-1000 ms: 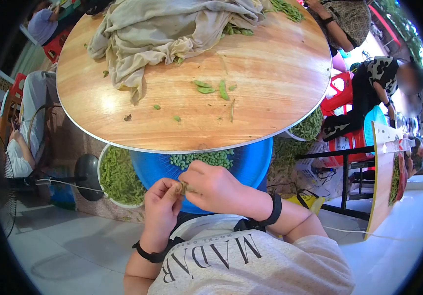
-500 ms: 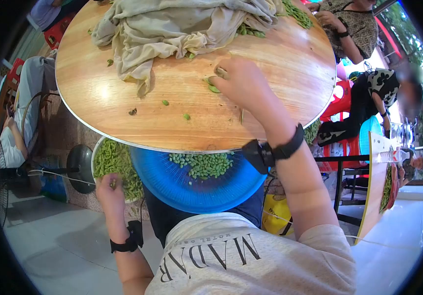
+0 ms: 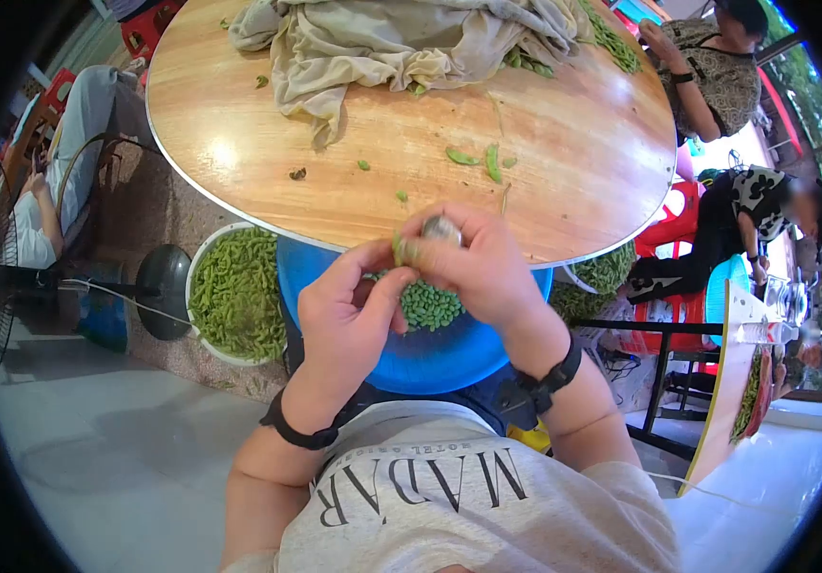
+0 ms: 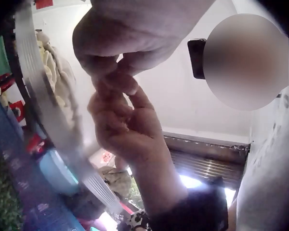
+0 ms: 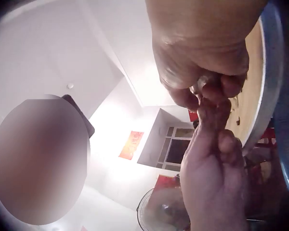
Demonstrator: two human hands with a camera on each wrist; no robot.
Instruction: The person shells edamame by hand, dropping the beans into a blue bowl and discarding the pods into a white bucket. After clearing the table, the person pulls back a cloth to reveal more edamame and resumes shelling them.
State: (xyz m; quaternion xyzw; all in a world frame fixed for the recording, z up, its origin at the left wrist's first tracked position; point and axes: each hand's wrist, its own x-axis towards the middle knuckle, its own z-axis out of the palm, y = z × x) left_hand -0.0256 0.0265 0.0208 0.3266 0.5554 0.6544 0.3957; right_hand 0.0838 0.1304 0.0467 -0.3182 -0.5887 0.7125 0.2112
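Observation:
Over the blue basin, the fingertips of my left hand and right hand meet around a green pod, both pinching it. A silvery object sits among the curled fingers of the right hand; its exact form is unclear. Below the hands, shelled green beans lie in the basin, partly covered by them. In the left wrist view, the left hand touches the right hand. The right wrist view has the same contact from the other side, the pod hidden.
The round wooden table curves ahead, with a crumpled cloth and a few loose pods on it. A white-rimmed tub of pods stands left of the basin. Other people sit at both sides; a black-framed table is at right.
My right hand has come back from the pods on the table, and my left from beside the tub of pods. They now meet above the basin, with fewer pods left on the table.

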